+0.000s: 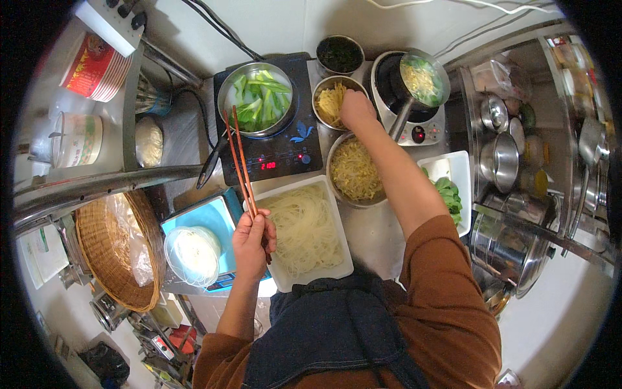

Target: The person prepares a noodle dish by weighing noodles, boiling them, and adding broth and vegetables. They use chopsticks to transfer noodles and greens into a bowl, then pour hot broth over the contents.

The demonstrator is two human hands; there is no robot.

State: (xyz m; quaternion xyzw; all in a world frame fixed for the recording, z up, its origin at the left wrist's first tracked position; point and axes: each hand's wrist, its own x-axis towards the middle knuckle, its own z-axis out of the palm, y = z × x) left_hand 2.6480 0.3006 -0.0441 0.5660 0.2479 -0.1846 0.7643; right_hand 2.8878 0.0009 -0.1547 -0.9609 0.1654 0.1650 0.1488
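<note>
My left hand (253,240) grips a pair of reddish-brown chopsticks (240,163), tips pointing away from me. Those tips overlap the near-left edge of a steel saucepan (292,99), where leafy greens (262,99) sit in pale liquid. My right hand (358,109) is down in a round metal container (316,115) of yellow strips (328,106); its fingertips are hidden, so any hold cannot be seen. Under my right forearm is a metal bowl (335,192) of bean sprouts (354,167). Translucent noodles (303,228) fill a white tub (346,270) beside my left hand.
The saucepan stands on a lit black induction cooker (306,165). A strainer (408,109) with sprouts and greens rests over a pot on a white cooker (393,136). A blue scale (223,209) carries a clear bowl of noodles (194,255). Metal shelving (160,182) borders the left.
</note>
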